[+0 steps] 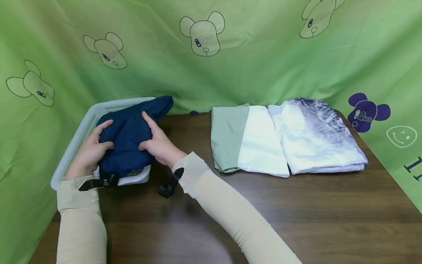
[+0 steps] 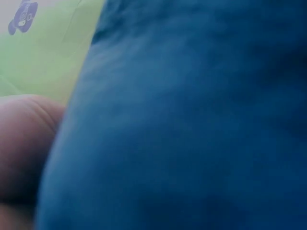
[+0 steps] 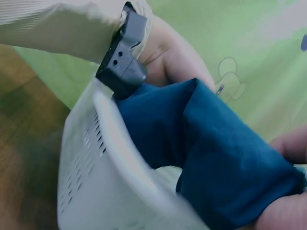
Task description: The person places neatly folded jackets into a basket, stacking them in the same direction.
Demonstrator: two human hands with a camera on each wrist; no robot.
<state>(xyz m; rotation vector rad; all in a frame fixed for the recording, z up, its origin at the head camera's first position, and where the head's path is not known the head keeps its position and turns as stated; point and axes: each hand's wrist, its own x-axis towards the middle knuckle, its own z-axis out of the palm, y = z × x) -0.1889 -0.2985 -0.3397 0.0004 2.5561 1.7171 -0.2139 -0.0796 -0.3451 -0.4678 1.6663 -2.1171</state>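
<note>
Both hands hold a bunched navy blue cloth (image 1: 126, 137) at the mouth of a pale plastic basket (image 1: 141, 176). My left hand (image 1: 86, 153) grips the cloth's left side, its thumb lying on top. Opposite it, my right hand (image 1: 161, 145) grips the right side between thumb and fingers. One corner of the cloth pokes past the basket's back right rim. In the left wrist view, blurred blue cloth (image 2: 182, 115) fills most of the picture. The right wrist view shows the cloth (image 3: 235, 153) stretched between the hands, over the basket's perforated wall (image 3: 81, 163). What garment it is, I cannot tell.
To the right on the brown wooden table (image 1: 296, 212) lie a folded sage-green and white cloth (image 1: 244, 141) and, beside it, a folded white cloth with a grey print (image 1: 319, 139). A green patterned curtain (image 1: 148, 66) hangs behind and along both sides.
</note>
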